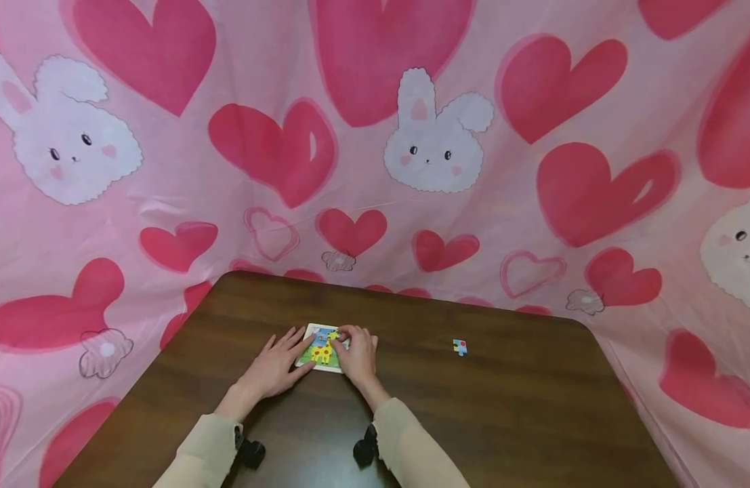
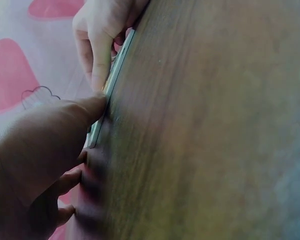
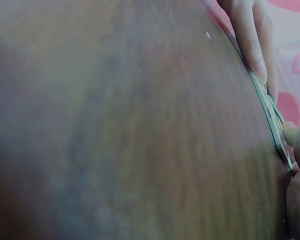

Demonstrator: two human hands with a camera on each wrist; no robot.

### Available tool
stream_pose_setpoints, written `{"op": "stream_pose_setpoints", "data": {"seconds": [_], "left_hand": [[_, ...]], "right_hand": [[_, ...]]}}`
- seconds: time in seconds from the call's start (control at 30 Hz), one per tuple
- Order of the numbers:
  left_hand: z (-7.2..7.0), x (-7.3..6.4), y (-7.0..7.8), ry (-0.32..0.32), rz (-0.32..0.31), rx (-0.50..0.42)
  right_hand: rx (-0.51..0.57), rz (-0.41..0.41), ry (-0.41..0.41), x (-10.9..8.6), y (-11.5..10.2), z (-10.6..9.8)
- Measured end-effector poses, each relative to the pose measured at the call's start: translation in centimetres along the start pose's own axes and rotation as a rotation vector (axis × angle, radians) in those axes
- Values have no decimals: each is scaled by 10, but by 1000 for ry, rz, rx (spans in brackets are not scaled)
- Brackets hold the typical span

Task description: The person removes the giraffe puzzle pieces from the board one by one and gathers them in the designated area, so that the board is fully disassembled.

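Note:
A small jigsaw puzzle (image 1: 321, 354) with a yellow giraffe and a white border lies flat on the table. My left hand (image 1: 276, 367) is spread at its left side, with thumb and index finger resting on the puzzle. At the upper right of the picture, my right hand (image 1: 358, 355) pinches a puzzle piece between thumb and curled fingers, mostly hidden by them. The right wrist view has the board edge-on, a thin edge tilted above it by the fingers. In the left wrist view, the left thumb (image 2: 96, 106) presses the board's near edge.
A loose blue puzzle piece (image 1: 460, 347) with a bit of red lies on the brown table (image 1: 521, 393), to the right of the puzzle. A pink cloth (image 1: 362, 169) with hearts and rabbits hangs behind and beside the table.

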State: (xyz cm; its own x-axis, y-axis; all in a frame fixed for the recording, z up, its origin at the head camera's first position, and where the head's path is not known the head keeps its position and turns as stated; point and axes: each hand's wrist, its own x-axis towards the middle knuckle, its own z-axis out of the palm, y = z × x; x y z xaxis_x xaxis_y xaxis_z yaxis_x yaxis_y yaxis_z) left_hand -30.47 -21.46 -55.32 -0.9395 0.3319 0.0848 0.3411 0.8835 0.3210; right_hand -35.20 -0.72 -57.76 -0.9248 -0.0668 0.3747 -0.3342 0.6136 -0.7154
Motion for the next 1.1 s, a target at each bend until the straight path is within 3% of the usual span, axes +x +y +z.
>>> {"op": "stream_pose_setpoints", "data": {"seconds": [0.53, 0.83, 1.1], "left_hand": [[-6, 2, 4, -48, 1, 14], [-8, 2, 4, -61, -12, -27], [-5, 2, 1, -60, -13, -39]], "right_hand": [[101, 46, 0, 1, 2, -4], [135, 80, 14, 2, 1, -6], [320, 106, 2, 5, 3, -22]]}}
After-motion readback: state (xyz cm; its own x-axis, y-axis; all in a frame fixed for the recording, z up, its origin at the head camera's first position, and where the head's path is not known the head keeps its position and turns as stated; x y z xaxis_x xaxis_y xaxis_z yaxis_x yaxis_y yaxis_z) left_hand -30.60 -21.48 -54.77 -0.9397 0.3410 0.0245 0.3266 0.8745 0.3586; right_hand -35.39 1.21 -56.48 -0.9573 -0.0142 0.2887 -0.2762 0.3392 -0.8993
